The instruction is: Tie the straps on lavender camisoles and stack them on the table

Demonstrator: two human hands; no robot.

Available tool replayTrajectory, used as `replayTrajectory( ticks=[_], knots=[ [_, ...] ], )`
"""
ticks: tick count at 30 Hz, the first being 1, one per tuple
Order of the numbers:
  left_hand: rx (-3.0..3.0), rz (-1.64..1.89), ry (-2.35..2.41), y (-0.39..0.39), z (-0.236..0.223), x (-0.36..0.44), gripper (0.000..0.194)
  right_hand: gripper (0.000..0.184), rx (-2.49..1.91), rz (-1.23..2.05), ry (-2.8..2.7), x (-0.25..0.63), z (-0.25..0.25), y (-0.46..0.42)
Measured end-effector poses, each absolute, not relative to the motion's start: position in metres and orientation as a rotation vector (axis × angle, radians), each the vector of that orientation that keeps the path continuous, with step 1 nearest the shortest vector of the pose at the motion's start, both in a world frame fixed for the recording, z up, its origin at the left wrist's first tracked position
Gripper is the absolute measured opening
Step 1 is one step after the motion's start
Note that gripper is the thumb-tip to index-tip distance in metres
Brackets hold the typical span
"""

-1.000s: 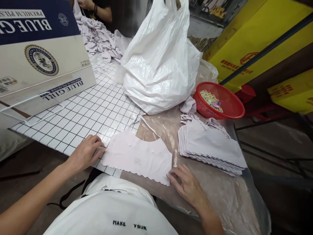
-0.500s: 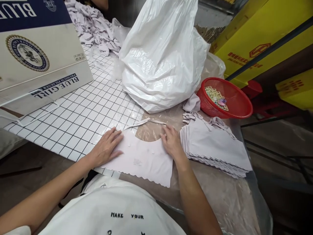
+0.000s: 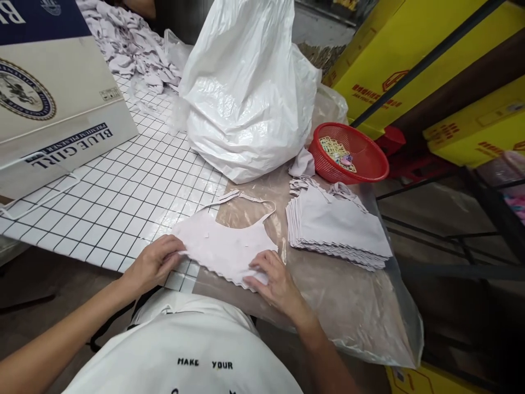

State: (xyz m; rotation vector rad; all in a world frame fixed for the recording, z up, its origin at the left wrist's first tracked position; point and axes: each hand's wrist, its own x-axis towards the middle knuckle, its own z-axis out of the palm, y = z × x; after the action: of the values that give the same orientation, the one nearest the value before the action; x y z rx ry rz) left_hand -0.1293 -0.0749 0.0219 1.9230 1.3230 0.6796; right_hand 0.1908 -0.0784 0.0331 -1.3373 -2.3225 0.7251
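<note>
A pale lilac camisole top (image 3: 225,246) lies flat before me, its scalloped hem toward my body and its thin straps looped away from me. My left hand (image 3: 158,258) pinches the hem's left corner between thumb and fingers. At the lower right corner, my right hand (image 3: 275,278) has its fingers curled over the fabric, the thumb near the hem. Just right of it sits a neat stack of matching tops (image 3: 338,227), scalloped edges lined up toward me.
A big white plastic bag (image 3: 246,98) stands behind the top. Beside it is a red basket (image 3: 371,167) holding small pale pieces. A carton (image 3: 69,109) occupies the left, with heaped lilac garments (image 3: 127,46) beyond. Yellow boxes (image 3: 377,60) are at right.
Both hands have come down from the upper sides of the top to its hem corners and taken hold there. The strap on the right now lies loose. The view has shifted rightward.
</note>
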Motion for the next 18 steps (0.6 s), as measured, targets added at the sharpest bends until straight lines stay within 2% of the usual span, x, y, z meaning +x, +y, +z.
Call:
replayTrajectory(
  ticks=[2,3,4,6,8,11,18],
  knots=[
    [1.755,0.641,1.307,-0.069,0.038,-0.119,0.035,0.038,-1.333,0.718,-2.258,0.171,0.035,-0.078],
    [1.713,0.620,1.269,-0.065,0.045,-0.114,0.036,0.042,-1.339,0.693,-2.250,0.160,0.036,-0.077],
    [1.699,0.605,1.235,-0.063,0.051,-0.111,0.038,0.035,-1.354,0.655,-2.253,0.149,0.035,-0.075],
    [1.719,0.595,1.215,-0.058,0.057,-0.108,0.040,0.009,-1.395,0.580,-2.256,0.132,0.035,-0.069],
    [1.754,0.600,1.253,-0.055,0.059,-0.109,0.041,0.016,-1.399,0.590,-2.214,0.122,0.037,-0.063],
    [1.780,0.625,1.289,-0.052,0.059,-0.111,0.041,0.011,-1.297,0.742,-2.118,0.113,0.045,-0.056],
    [1.803,0.629,1.294,-0.047,0.060,-0.114,0.037,0.018,-1.210,1.106,-1.960,0.101,0.045,-0.041]
  ],
)
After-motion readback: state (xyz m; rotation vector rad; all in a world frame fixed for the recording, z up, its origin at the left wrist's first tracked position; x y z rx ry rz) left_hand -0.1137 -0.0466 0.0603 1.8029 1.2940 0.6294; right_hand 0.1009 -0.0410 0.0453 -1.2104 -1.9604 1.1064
